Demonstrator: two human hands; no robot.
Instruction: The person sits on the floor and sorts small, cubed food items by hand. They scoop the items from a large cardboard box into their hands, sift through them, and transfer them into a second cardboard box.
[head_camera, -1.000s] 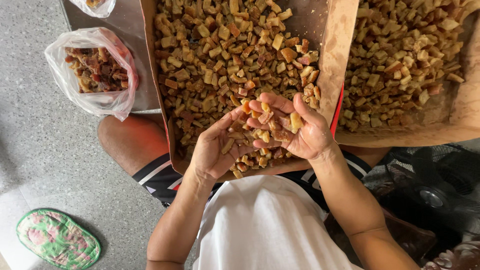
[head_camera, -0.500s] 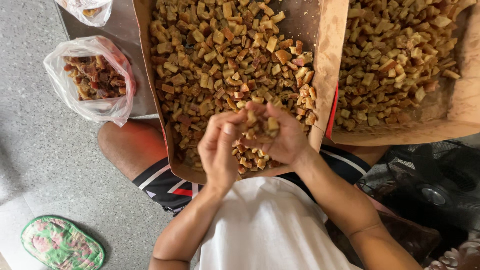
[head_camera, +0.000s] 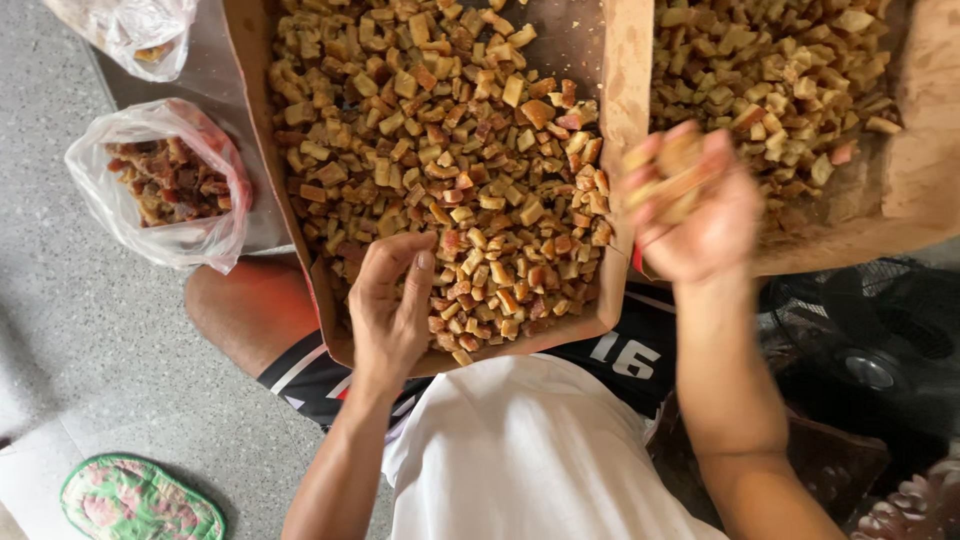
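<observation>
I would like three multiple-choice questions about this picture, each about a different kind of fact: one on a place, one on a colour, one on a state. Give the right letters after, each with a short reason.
1. Where is the right hand?
A. Raised between the two cardboard trays
B. Inside the plastic bag
C. On the floor

2. What colour is the oval mat on the floor?
A. Plain black
B. Green with pink flowers
C. Plain yellow

3. How is the right hand holding the fried pieces?
A. Flat open, holding none
B. Fingers curled around a handful
C. Pinching one piece with two fingers

Answers:
1 A: it is up over the edge between the left tray and the right tray, while the left hand rests on the left tray's pieces.
2 B: green ground, pink floral print.
3 B: several pieces sit in the curled, blurred fingers.
</observation>
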